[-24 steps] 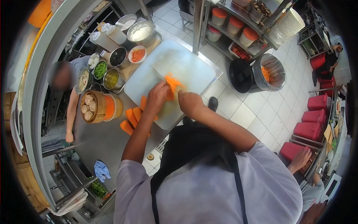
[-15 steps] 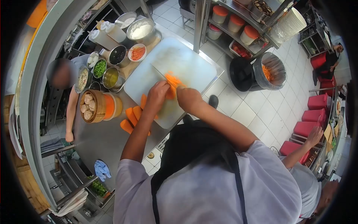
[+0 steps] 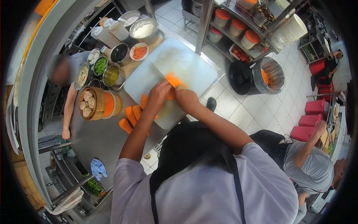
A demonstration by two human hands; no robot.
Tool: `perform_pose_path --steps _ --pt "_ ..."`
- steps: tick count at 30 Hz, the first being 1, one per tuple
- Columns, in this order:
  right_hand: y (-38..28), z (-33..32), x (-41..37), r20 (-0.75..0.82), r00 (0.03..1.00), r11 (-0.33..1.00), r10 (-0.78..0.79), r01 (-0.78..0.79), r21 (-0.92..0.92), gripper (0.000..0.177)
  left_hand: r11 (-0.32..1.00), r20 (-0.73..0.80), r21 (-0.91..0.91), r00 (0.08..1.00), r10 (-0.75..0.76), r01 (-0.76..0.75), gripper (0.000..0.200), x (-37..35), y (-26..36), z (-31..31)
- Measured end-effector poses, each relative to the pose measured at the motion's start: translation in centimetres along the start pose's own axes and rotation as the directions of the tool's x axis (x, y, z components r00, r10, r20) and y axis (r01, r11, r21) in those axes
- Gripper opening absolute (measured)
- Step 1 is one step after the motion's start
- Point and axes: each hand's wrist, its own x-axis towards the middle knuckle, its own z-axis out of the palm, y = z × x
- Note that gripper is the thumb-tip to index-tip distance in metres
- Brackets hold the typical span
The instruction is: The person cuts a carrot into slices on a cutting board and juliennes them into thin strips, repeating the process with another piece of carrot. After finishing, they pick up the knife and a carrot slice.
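Note:
On the white cutting board point(image 3: 194, 63) lies a small heap of cut carrot strips point(image 3: 173, 79). My left hand point(image 3: 159, 94) presses down on carrot at the near side of the heap, fingers bent and held together. My right hand point(image 3: 186, 100) is closed round the handle of a knife point(image 3: 156, 68). The knife's thin blade points away to the upper left, beside my left fingertips, and partly hides behind the hands. Several whole peeled carrots point(image 3: 129, 115) rest by my left forearm, at the board's left edge.
Left of the board stand bowls of chopped greens point(image 3: 100, 66) and carrot shreds point(image 3: 139, 51), squeeze bottles point(image 3: 107, 36) and a bamboo steamer point(image 3: 91, 104) of dumplings. A lined bin point(image 3: 269, 76) is on the floor at right. One person point(image 3: 61, 71) stands left, another point(image 3: 309, 162) at right.
My right hand has shifted slightly left, closer to my left hand. The person at lower right has come further into view. The whole scene is slightly shifted by camera motion.

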Motion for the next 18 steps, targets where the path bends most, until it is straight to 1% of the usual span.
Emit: perform_pose_path --steps 2,5,8,11,14,17,18 --pt "-0.6 -1.7 -0.2 0.042 0.999 1.0 -0.014 0.013 0.012 0.014 0.999 0.046 0.042 0.999 0.006 -0.008 0.009 -0.4 -0.6 -0.1" --pt "-0.8 -2.5 -1.5 0.061 0.998 1.0 0.008 -0.008 -0.005 0.015 1.0 0.019 0.005 1.0 0.004 -0.004 0.01 -0.6 -1.4 0.5" --pt "-0.1 0.8 0.2 -0.036 0.999 1.0 0.008 -0.007 0.029 0.015 1.0 -0.018 -0.026 1.0 0.006 -0.006 0.012 -0.4 -0.6 0.2" --pt "-0.7 -1.2 -0.2 -0.001 1.0 1.0 -0.001 0.001 0.014 0.014 1.0 0.071 0.019 0.997 0.017 -0.018 0.013 -0.7 -1.1 -0.3" --pt "-0.8 -1.8 -1.5 0.03 1.0 0.999 -0.002 0.001 0.038 0.013 0.999 -0.012 -0.002 0.999 0.044 -0.044 0.014 -1.0 -1.2 0.3" --pt "-0.4 0.6 0.2 -0.065 0.998 0.998 0.0 0.004 0.063 0.012 0.999 0.003 -0.006 0.999 0.043 -0.043 0.017 -0.9 -1.0 0.2" --pt "-0.5 0.2 0.4 -0.079 0.997 0.998 -0.024 0.028 0.048 0.012 0.999 0.025 0.019 0.999 0.025 -0.026 0.018 -0.9 -1.0 0.0"
